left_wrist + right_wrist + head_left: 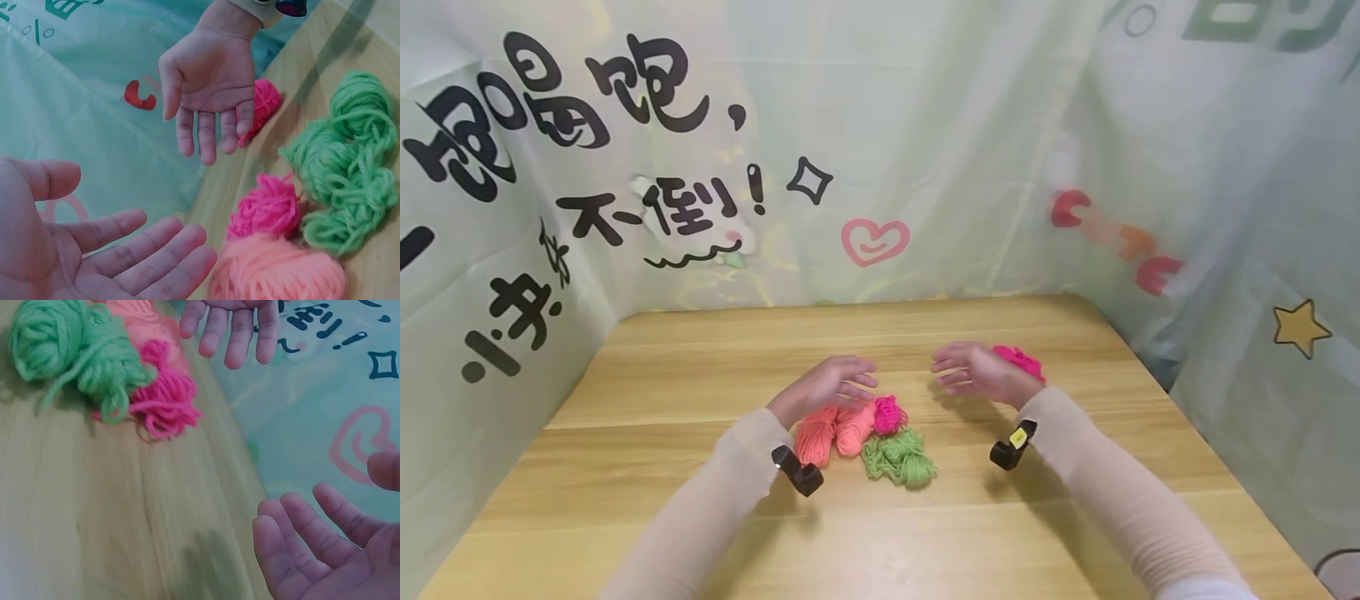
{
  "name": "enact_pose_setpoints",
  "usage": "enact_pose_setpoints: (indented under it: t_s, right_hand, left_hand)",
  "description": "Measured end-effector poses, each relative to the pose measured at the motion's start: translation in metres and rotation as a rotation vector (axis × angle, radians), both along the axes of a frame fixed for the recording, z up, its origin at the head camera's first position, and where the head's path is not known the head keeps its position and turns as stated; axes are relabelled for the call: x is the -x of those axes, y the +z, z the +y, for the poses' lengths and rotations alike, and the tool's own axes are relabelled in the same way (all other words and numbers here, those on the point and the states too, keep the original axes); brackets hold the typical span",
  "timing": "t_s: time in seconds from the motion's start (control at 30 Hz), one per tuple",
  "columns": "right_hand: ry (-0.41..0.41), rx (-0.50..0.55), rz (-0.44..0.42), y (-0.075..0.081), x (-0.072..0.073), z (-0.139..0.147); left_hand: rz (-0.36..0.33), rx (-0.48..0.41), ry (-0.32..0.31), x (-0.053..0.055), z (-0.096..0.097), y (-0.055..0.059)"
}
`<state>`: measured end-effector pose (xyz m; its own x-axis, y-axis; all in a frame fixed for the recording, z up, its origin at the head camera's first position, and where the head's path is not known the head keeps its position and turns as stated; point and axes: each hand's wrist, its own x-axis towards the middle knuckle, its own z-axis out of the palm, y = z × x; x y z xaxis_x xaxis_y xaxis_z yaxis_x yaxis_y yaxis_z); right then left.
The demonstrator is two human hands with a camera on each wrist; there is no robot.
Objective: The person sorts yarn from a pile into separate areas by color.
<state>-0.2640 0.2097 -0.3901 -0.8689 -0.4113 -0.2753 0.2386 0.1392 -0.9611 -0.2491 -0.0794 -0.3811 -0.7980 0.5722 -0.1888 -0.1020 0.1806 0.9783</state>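
Observation:
My left hand point(831, 387) hovers just behind the coral yarn point(854, 430), its fingers loosely extended and holding nothing. Facing it across a gap, my right hand point(981, 372) is also raised with relaxed fingers and an empty palm. Beside the coral skeins lies a small hot pink yarn bundle point(889, 415). Nearer the front is a tangled green yarn bundle point(901, 458), seen close up in the left wrist view. Another hot pink yarn bundle point(1021, 362) sits behind my right wrist, partly hidden by it.
The wooden table point(647, 467) carries all the yarn. A printed cloth point(970, 167) hangs along the back and both sides of it. Each wrist wears a small black camera, such as the right one point(1013, 445).

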Motion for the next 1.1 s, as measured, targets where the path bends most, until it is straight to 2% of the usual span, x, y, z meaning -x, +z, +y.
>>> enact_pose_setpoints:
  t_s: [0.2, 0.5, 0.77, 1.1]
  right_hand:
    - [0.026, 0.009, -0.023, -0.008, -0.001, -0.018]
    - [0.066, 0.027, -0.008, -0.02, -0.007, -0.04]
    - [0.1, 0.028, -0.017, -0.028, -0.006, -0.056]
    - [0.123, -0.022, -0.025, -0.031, -0.009, -0.065]
  left_hand:
    - [-0.007, -0.018, 0.0, -0.009, -0.017, -0.004]
    - [-0.015, -0.032, 0.007, -0.019, -0.039, -0.018]
    - [-0.027, -0.047, 0.03, -0.023, -0.042, -0.024]
    - [-0.042, -0.07, 0.016, -0.022, -0.041, -0.029]
